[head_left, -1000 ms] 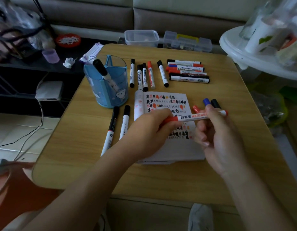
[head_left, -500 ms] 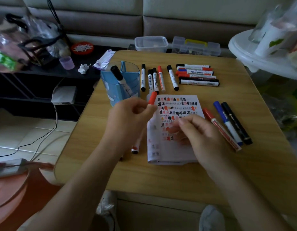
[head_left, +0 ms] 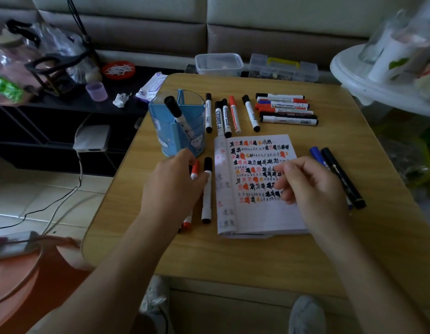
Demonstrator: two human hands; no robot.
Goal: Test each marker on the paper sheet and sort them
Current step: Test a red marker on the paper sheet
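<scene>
Behind the desk [head_left: 257, 256] runs a grey sofa [head_left: 269, 32]. Just past the desk's far edge sit a clear tub [head_left: 218, 65] and a clear compartment box [head_left: 282, 68], their contents too blurred to tell. Mid-desk lies the paper sheet [head_left: 257, 218], covered in test marks, under the right hand [head_left: 315, 189], which is loosely curled and empty. A blue pen holder [head_left: 165, 138] keeps one black-capped marker [head_left: 175, 110]. The left hand [head_left: 175, 189] covers a red marker [head_left: 195, 168] left of the sheet; I cannot tell whether it grips it.

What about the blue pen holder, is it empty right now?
No, one black-capped marker stands tilted inside the blue pen holder, its cap poking out above the rim.
</scene>
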